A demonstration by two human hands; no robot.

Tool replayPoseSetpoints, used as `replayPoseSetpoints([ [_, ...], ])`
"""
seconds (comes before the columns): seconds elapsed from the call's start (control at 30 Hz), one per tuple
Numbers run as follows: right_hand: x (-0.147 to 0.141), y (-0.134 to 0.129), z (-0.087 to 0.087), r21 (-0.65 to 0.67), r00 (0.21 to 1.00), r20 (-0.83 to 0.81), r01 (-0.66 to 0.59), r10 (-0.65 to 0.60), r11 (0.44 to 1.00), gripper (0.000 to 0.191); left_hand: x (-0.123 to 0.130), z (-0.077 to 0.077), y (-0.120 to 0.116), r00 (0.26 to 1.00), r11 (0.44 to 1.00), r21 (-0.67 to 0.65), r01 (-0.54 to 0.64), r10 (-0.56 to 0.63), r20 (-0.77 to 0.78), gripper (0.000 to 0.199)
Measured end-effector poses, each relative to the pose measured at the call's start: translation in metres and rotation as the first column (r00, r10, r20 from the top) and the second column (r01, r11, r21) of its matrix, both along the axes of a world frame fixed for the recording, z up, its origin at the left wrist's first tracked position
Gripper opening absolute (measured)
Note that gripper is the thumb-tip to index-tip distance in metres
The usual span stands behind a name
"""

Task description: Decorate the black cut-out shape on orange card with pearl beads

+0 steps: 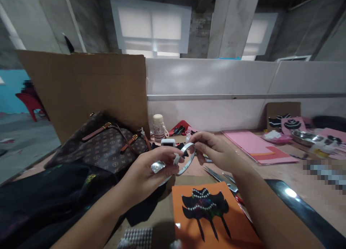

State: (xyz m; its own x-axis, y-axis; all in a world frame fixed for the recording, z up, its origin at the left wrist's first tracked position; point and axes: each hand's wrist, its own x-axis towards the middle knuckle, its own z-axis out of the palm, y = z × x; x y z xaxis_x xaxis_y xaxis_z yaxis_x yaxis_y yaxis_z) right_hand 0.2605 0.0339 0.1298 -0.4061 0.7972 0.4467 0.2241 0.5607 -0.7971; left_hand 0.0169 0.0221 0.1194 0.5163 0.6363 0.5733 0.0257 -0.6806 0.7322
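A narrow white strip, bent into a loop, [188,147] is held up between my two hands over the work table. My left hand [152,166] pinches one side of it between thumb and fingers. On the far side, the fingers of my right hand [214,149] close on the loop's upper edge. Something shiny shows by the left palm; I cannot make out what it is. Below lies an orange sheet [180,202] bearing a black cut-out shape [204,204] edged with pearl beads. Rows of pearl beads [137,236] sit at the front edge of view.
Metal scissors [220,178] lie beyond the orange sheet. A brown patterned handbag [108,151] and dark cloth [59,195] occupy the left. A bottle [159,128] stands behind. Pink sheets [248,144], a metal bowl [308,138] and a glossy black panel [297,205] are right.
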Motion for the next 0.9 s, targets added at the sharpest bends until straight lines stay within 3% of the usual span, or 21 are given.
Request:
replayPoseSetpoints([
  [0.2, -0.001, -0.004, 0.003, -0.002, 1.000, 0.007, 0.013, -0.013, 1.000, 0.012, -0.001, 0.002, 0.004, 0.998, 0.998, -0.026, 0.052, -0.053, -0.043, 0.038],
  [0.37, -0.005, -0.001, 0.000, 0.012, 0.999, 0.000, 0.046, -0.046, 0.999, 0.015, -0.005, 0.002, 0.005, 0.998, 0.998, -0.051, 0.035, -0.037, -0.041, 0.029],
  [0.53, 0.003, -0.012, 0.004, 0.049, 0.983, 0.010, 0.185, -0.185, 0.982, 0.021, -0.007, 0.003, 0.004, 0.999, 1.000, -0.018, -0.023, 0.024, 0.023, 0.020],
  [0.6, 0.016, -0.022, -0.001, 0.063, 0.958, 0.103, 0.263, -0.269, 0.963, 0.022, -0.011, 0.005, 0.005, 0.998, 0.999, -0.008, -0.035, 0.036, 0.061, 0.021],
  [0.7, 0.047, -0.043, -0.019, 0.122, 0.809, 0.442, 0.374, -0.388, 0.919, 0.024, -0.018, 0.006, 0.010, 0.988, 0.997, -0.017, -0.070, 0.072, 0.138, 0.024],
  [0.77, 0.072, -0.059, -0.038, 0.119, 0.714, 0.579, 0.405, -0.394, 0.907, 0.029, -0.022, 0.007, 0.013, 0.979, 0.995, -0.035, -0.096, 0.100, 0.180, 0.026],
  [0.9, 0.110, -0.089, -0.079, 0.153, 0.641, 0.576, 0.525, -0.507, 0.837, 0.023, -0.025, 0.010, 0.018, 0.966, 0.991, -0.069, -0.117, 0.129, 0.224, 0.025],
])
